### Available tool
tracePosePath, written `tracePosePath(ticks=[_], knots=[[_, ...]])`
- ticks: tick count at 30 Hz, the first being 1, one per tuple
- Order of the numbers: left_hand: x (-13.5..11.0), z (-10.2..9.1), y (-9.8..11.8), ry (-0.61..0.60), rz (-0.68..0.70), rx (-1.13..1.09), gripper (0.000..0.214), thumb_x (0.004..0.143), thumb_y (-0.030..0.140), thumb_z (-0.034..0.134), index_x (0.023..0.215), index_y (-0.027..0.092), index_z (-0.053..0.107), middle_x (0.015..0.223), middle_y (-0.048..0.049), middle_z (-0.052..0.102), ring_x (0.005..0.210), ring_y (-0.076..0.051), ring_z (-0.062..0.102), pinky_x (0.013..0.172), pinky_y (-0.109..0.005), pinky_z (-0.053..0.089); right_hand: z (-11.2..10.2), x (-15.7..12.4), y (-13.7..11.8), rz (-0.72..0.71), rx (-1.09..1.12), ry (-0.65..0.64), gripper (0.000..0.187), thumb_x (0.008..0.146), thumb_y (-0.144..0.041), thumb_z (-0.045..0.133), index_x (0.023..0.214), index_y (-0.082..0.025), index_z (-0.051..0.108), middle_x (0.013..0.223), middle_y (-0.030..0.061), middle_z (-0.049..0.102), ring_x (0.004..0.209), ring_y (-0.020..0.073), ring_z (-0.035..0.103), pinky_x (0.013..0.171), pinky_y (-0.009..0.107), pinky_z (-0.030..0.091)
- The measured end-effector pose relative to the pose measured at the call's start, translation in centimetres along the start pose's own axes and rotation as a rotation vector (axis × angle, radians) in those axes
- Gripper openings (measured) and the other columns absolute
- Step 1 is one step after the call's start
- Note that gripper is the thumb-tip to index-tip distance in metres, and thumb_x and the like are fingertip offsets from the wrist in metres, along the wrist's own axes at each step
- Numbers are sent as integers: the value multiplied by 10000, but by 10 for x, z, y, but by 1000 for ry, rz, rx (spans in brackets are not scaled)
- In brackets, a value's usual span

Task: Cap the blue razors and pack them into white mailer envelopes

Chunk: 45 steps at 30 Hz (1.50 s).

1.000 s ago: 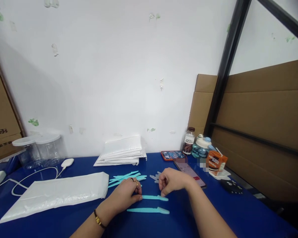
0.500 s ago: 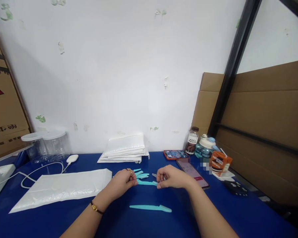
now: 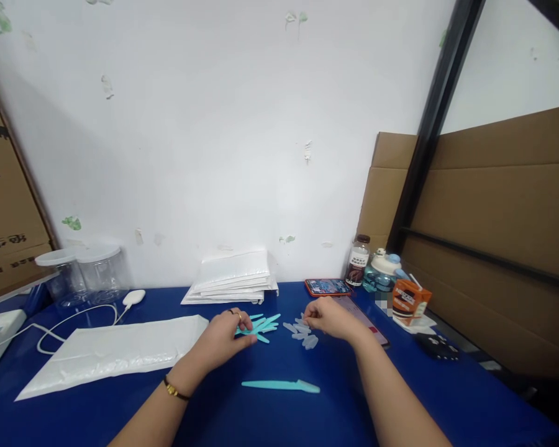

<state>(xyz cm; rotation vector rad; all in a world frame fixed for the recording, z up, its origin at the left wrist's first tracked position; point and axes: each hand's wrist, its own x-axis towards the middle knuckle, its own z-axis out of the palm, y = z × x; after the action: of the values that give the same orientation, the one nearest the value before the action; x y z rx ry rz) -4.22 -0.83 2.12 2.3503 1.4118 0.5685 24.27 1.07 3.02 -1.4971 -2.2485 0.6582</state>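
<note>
My left hand [image 3: 226,340] rests on the blue table [image 3: 121,416], its fingertips pinching into a loose pile of teal plastic sticks [image 3: 263,325]. My right hand [image 3: 330,318] is curled over a small heap of clear plastic caps [image 3: 302,336], fingertips touching the heap's far side; whether a cap is held is hidden. One teal stick with a pale tip [image 3: 282,385] lies alone on the table, nearer to me than both hands.
A long white padded bag [image 3: 107,354] lies left of my left hand, and a stack of white bags [image 3: 233,282] stands by the wall. Two phones [image 3: 328,287], a bottle [image 3: 356,261], a drink carton [image 3: 409,302] and cardboard sit right. Clear jars [image 3: 81,276] and a white cable [image 3: 74,316] are left.
Both hands moved away from me and apart; the teal stick held between them half a second ago is gone from there, while the other finished stick stays in front.
</note>
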Motion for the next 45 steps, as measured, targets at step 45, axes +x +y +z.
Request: tracePosePath(ticks=[45], knots=[[3, -5, 7, -20, -71, -198, 300, 812, 399, 381, 891, 184, 575, 723, 9, 565, 663, -143, 492, 634, -239, 385, 4, -4, -3, -107, 107, -79, 102, 687, -153, 563, 775, -157, 615, 707, 10, 654, 614, 114, 580, 547, 186, 413]])
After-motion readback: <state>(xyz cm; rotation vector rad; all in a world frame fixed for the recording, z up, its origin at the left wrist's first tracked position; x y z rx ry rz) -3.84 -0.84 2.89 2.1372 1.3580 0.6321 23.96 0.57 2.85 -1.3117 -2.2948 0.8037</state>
